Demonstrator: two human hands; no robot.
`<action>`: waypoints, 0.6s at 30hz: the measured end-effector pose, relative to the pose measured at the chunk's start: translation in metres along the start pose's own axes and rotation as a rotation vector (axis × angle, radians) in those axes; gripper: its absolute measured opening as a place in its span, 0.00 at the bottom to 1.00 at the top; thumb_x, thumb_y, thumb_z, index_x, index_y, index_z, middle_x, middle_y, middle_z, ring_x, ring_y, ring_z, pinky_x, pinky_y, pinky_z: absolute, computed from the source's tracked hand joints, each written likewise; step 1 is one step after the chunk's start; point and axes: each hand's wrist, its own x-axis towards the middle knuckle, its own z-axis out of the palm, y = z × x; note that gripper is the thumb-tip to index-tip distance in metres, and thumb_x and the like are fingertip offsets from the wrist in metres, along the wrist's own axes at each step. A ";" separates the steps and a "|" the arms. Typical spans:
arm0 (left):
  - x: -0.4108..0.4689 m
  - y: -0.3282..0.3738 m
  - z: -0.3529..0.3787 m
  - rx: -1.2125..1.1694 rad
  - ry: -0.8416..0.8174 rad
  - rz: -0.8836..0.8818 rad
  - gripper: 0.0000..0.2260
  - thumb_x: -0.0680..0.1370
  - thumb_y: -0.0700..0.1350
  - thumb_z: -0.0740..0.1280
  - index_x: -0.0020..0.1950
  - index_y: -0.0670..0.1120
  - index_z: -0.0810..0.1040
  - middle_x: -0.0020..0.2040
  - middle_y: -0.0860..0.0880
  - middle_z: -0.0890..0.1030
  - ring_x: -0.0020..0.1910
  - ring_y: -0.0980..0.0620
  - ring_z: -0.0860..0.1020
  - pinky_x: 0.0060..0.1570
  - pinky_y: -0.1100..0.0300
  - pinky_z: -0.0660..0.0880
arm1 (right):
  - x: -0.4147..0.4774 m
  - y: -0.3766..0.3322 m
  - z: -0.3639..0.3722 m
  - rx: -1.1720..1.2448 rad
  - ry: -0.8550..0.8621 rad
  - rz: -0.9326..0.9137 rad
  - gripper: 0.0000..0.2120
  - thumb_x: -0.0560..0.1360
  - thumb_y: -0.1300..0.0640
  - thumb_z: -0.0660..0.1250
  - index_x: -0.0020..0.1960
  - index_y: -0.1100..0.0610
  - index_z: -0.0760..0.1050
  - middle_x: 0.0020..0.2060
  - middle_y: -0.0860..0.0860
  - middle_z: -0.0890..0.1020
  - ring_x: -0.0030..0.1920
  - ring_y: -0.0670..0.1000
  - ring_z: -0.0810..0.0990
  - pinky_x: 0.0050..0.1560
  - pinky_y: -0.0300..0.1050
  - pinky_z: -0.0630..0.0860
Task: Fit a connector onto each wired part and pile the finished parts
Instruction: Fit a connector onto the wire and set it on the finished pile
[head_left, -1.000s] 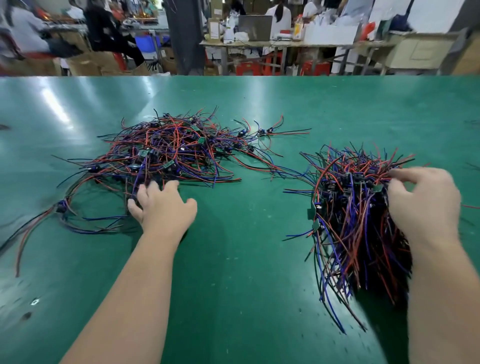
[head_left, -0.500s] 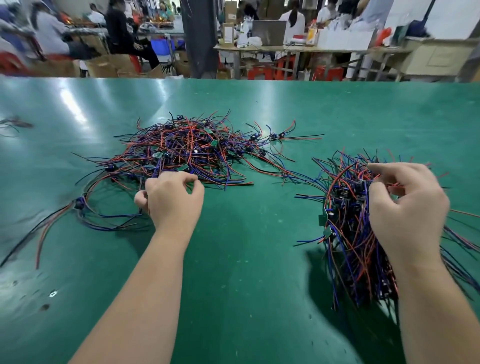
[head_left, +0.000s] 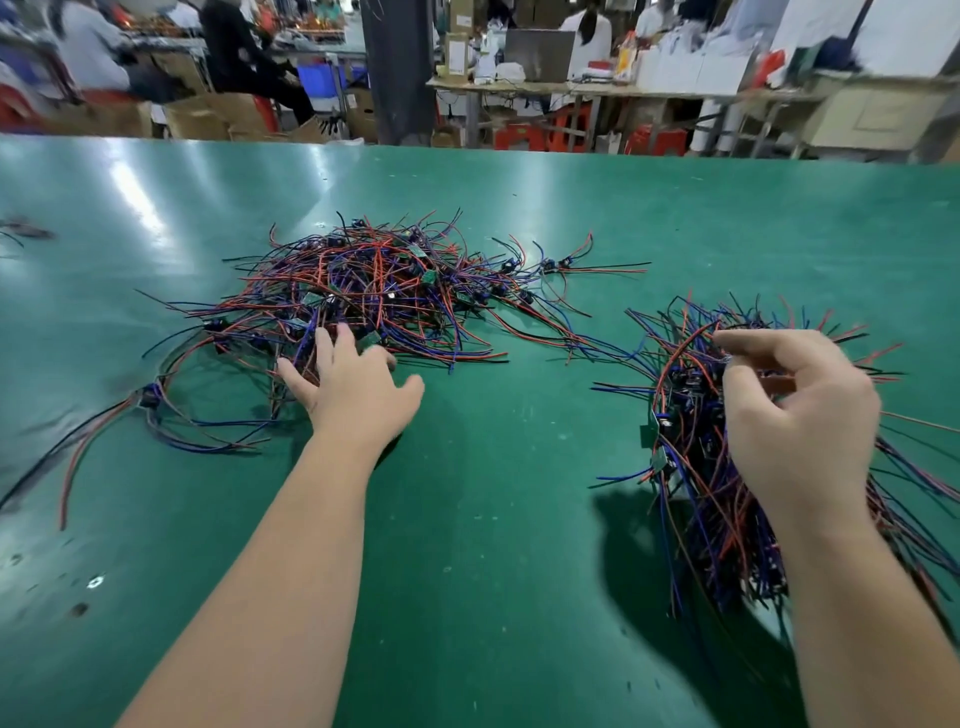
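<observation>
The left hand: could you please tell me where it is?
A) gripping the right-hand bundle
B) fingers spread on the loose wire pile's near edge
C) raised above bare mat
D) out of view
B: the left hand lies with fingers spread on the near edge of the loose wire pile; the right hand is at the wire bundle.

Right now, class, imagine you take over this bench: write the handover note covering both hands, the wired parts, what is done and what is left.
Left hand: open, fingers spread on the near edge of the loose pile.
Right hand: fingers curled over the dense pile; whether it pinches a wire is unclear.
Both piles lie side by side on the green table.
Done: probably the dense pile, though connectors are too small to confirm.
Left: probably the loose pile.
</observation>
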 end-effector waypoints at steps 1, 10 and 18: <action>0.000 0.001 0.001 0.006 -0.051 0.010 0.19 0.75 0.61 0.61 0.63 0.55 0.72 0.77 0.46 0.57 0.78 0.48 0.48 0.68 0.34 0.36 | 0.000 0.000 0.000 0.006 -0.010 0.006 0.13 0.73 0.66 0.64 0.47 0.50 0.80 0.41 0.49 0.79 0.38 0.51 0.76 0.37 0.40 0.71; -0.020 0.009 -0.023 -0.268 0.467 0.164 0.06 0.77 0.46 0.67 0.49 0.55 0.81 0.48 0.54 0.82 0.52 0.50 0.78 0.70 0.38 0.49 | -0.005 -0.004 0.003 0.090 -0.070 0.055 0.12 0.74 0.67 0.65 0.46 0.51 0.80 0.40 0.49 0.81 0.33 0.40 0.74 0.31 0.28 0.67; -0.077 0.059 -0.066 -1.878 -0.308 0.218 0.13 0.71 0.40 0.69 0.54 0.48 0.72 0.42 0.46 0.85 0.33 0.52 0.83 0.33 0.61 0.79 | -0.013 -0.025 0.014 0.534 -0.520 0.317 0.17 0.74 0.72 0.64 0.42 0.53 0.83 0.36 0.50 0.86 0.35 0.46 0.82 0.36 0.36 0.76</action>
